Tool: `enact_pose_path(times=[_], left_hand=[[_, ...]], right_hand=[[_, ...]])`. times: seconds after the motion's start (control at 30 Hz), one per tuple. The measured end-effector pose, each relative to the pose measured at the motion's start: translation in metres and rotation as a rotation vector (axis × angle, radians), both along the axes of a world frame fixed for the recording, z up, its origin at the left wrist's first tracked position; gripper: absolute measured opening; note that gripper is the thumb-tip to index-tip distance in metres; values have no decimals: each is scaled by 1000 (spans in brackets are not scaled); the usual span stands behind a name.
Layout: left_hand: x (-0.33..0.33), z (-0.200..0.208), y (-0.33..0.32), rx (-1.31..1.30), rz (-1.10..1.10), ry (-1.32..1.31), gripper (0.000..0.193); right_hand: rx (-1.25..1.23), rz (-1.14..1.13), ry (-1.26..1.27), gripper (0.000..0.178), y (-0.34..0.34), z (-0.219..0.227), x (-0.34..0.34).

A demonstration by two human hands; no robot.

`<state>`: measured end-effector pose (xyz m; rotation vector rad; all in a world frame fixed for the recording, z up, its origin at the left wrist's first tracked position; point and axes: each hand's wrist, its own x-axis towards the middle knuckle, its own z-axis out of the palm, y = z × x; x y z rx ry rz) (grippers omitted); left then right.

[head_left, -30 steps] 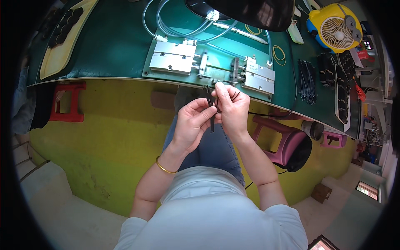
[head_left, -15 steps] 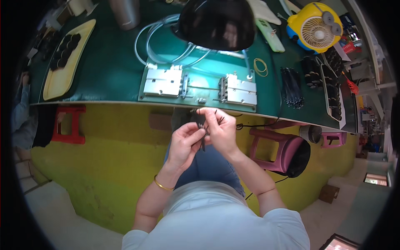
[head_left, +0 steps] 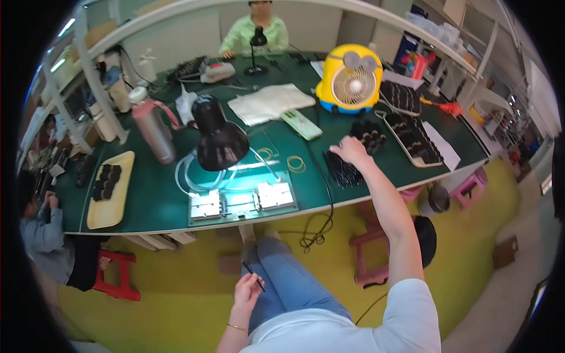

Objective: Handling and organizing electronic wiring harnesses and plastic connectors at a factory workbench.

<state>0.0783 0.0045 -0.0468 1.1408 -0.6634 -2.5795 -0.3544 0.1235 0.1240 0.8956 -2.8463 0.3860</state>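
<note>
My left hand (head_left: pixel 247 289) is low over my thigh, its fingers closed around a slim black stick-like tool (head_left: pixel 253 274) that slants up to the left. My right arm reaches out across the table, and my right hand (head_left: pixel 351 151) is at the far end of a bundle of thin black cords (head_left: pixel 344 172). Its fingers are bent and pressed together, pointing down; what lies between them is hidden. In front of me a lit metal fixture with two silver blocks (head_left: pixel 275 196) sits near the table edge, under a black desk lamp (head_left: pixel 220 141).
Dark rolled bundles (head_left: pixel 369 136) and a tray of black pieces (head_left: pixel 419 160) lie right of my right hand. A yellow fan (head_left: pixel 353 82), a phone (head_left: pixel 301 125) and a white cloth (head_left: pixel 271 103) stand beyond. At left are a yellow tray (head_left: pixel 126 203) and a tumbler (head_left: pixel 154 132). Two people sit nearby.
My hands, together before the fixture earlier, have parted. The right one has gone out to the cord bundle; the left has dropped toward my lap with the black tool. The view has tilted up.
</note>
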Motion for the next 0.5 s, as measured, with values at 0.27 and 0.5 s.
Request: enact_pose_path(times=[0.27,0.5], left_hand=[[30,-91,13,219,37,-90,11],[33,-110,22,112,69,-72,24]], right_hand=[[-288,-49,147,39,26,0,10],[-1338,304,26,18,64,129,150]])
